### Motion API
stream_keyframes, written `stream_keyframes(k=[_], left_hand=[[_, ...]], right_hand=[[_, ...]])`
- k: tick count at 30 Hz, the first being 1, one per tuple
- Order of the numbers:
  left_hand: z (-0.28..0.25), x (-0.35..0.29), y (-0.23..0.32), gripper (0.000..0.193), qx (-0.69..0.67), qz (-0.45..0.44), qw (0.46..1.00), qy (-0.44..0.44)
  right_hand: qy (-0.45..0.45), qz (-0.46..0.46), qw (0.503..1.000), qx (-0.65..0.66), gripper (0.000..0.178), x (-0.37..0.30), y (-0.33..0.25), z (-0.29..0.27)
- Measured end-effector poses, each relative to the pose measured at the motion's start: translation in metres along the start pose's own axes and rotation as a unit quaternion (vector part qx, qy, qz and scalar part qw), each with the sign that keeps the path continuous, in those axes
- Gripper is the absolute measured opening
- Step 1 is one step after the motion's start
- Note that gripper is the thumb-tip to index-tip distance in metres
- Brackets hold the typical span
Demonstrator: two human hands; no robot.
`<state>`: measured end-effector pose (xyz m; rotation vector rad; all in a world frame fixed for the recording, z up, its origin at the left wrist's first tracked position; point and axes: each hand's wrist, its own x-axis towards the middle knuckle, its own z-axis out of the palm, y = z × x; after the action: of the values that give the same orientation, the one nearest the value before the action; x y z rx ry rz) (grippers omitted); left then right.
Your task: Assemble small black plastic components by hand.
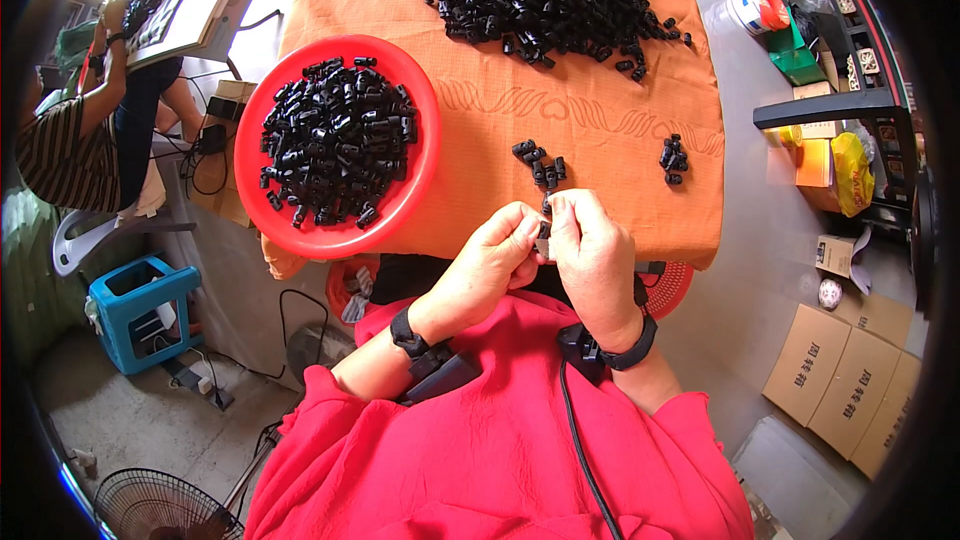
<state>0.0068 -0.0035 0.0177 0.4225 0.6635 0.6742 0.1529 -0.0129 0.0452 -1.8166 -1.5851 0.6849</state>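
My left hand (478,268) and my right hand (598,262) meet at the table's near edge. Fingers of both are pinched closed around a small black plastic part (545,228), with a greyish bit showing just below it. The fingertips cover much of this piece. Just beyond my hands lies a small group of similar black parts (540,166) on the orange cloth (470,202). Another little cluster of black parts (674,158) sits farther right. To the left, a red basin (428,155) holds a heap of the same parts.
A large pile of black parts (545,0) covers the table's far side. Left are a blue stool (145,310), loose cables, a fan (165,505) and a seated person (85,135) at another table. Shelving (830,110) and cardboard boxes (850,375) stand right.
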Motion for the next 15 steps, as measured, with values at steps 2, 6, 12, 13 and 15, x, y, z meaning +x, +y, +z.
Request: stream_keyframes(k=[2, 6, 12, 13, 15], left_hand=[[0.0, 0.0, 0.0, 0.019, -0.004, 0.001, 1.0, -0.002], [-0.002, 0.0, -0.002, 0.019, -0.01, 0.0, 1.0, -0.001], [-0.003, 0.003, -0.002, 0.018, -0.039, -0.008, 0.999, -0.012], [-0.002, 0.004, -0.001, 0.018, -0.051, -0.014, 0.999, -0.011], [-0.001, 0.004, 0.0, 0.018, -0.051, -0.016, 0.999, -0.007]], right_hand=[[-0.001, 0.0, 1.0, -0.001, 0.009, 0.0, -0.001, 0.0], [-0.006, 0.016, 1.0, 0.005, 0.009, -0.001, 0.001, 0.002], [0.032, 0.016, 0.998, 0.055, 0.006, -0.004, 0.009, 0.008], [0.042, 0.018, 0.996, 0.075, 0.007, -0.003, 0.009, 0.009], [0.06, 0.016, 0.997, 0.055, 0.009, -0.002, 0.005, 0.006]])
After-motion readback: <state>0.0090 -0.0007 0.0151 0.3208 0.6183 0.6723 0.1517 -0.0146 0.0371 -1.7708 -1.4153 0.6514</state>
